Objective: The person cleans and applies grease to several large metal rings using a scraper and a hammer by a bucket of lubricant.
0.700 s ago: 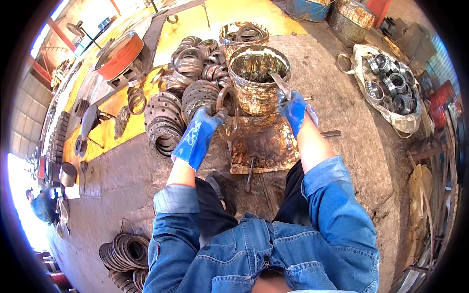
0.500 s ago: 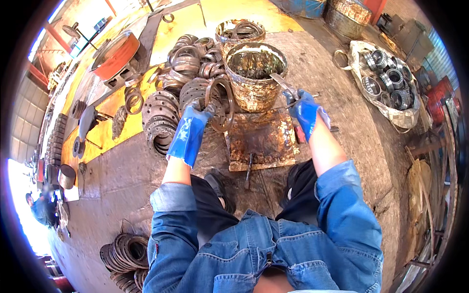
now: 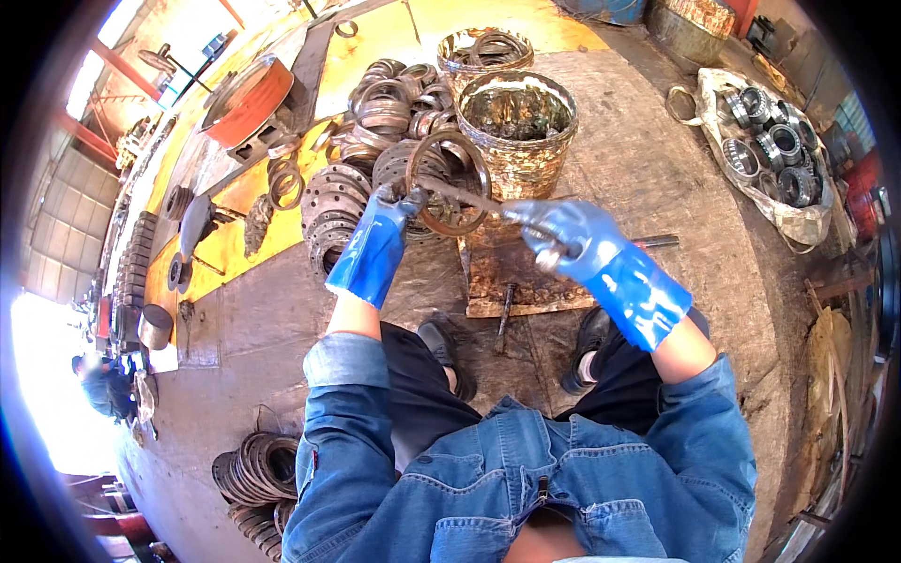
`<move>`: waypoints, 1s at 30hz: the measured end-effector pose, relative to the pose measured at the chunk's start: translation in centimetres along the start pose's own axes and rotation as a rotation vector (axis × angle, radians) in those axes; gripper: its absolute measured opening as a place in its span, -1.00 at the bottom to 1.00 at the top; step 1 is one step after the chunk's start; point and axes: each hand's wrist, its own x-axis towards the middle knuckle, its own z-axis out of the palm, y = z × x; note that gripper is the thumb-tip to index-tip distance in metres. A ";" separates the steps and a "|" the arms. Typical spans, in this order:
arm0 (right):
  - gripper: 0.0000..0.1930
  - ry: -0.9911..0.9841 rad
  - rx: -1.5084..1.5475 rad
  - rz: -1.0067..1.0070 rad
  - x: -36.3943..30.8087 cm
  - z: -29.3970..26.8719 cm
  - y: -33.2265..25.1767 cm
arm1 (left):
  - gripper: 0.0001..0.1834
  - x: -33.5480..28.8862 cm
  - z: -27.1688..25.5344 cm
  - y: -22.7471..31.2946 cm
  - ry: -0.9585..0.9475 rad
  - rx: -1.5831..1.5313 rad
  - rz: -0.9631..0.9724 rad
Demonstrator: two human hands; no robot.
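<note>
Both my hands wear blue rubber gloves. The fingers of my left hand (image 3: 383, 230) are closed on the left side of a thin metal ring (image 3: 482, 180), which stands upright in front of a stack of flanges. My right hand (image 3: 587, 246), slightly blurred, is wrapped round a flat metal scraper (image 3: 465, 195). Its blade reaches left across the ring's opening, its tip close to my left fingers. Whether the blade touches the ring I cannot tell. Just beyond my hands stands a grease-smeared bucket (image 3: 521, 164) with dark grease inside.
A stained sheet (image 3: 540, 281) lies before my feet, with a dark rod (image 3: 506, 314) on it. Piled rings (image 3: 383, 113) and drilled flanges (image 3: 333, 202) are left of the bucket. A second bucket (image 3: 460, 73) holds rings. A white sack (image 3: 784, 211) of bearings lies right.
My right hand has moved from beside the bucket down and left, swinging the scraper from the bucket's rim across the ring. The left hand still holds the ring, now turned more face-on.
</note>
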 end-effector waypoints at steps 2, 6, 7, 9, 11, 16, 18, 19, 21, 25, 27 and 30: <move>-0.21 -0.069 -0.198 0.006 0.0 0.1 -1.2 | -0.61 -0.2 0.9 1.1 -0.007 -0.016 0.006; -0.25 -0.006 -0.301 -0.102 -0.1 0.4 -1.5 | -0.53 0.5 0.8 -0.7 0.031 -0.035 0.042; -0.27 -0.035 -0.335 -0.079 -0.1 0.2 -2.0 | -0.52 0.7 0.8 -0.9 0.036 -0.010 0.045; -0.30 -0.098 -0.346 -0.024 0.0 0.5 -2.2 | -0.51 1.1 1.0 -1.3 0.049 0.021 0.038; -0.32 -0.168 -0.300 0.043 0.0 1.7 -1.7 | -0.51 1.4 1.4 -1.6 0.065 0.033 0.018; -0.24 -0.130 -0.252 0.091 0.3 3.5 -3.1 | -0.52 2.6 0.2 -4.0 0.073 -0.170 0.028; -0.24 -0.148 -0.213 0.145 0.6 3.8 -3.6 | -0.51 2.4 1.1 -3.3 0.093 -0.229 0.060; -0.25 -0.134 -0.209 0.152 0.9 3.9 -3.8 | -0.51 2.4 1.1 -3.3 0.115 -0.248 0.069; -0.25 -0.107 -0.206 0.175 1.4 4.0 -4.2 | -0.54 2.4 1.0 -3.2 0.123 -0.234 0.066; -0.27 -0.078 -0.161 0.264 2.3 3.4 -4.2 | -0.64 1.8 2.0 -2.0 0.100 -0.112 0.079; -0.31 -0.015 -0.103 0.301 2.6 3.9 -3.5 | -0.65 1.5 2.6 -1.5 0.123 -0.136 0.052; -0.40 0.008 -0.158 0.310 2.7 3.7 -3.6 | -0.64 0.9 2.9 -0.5 0.136 -0.104 0.016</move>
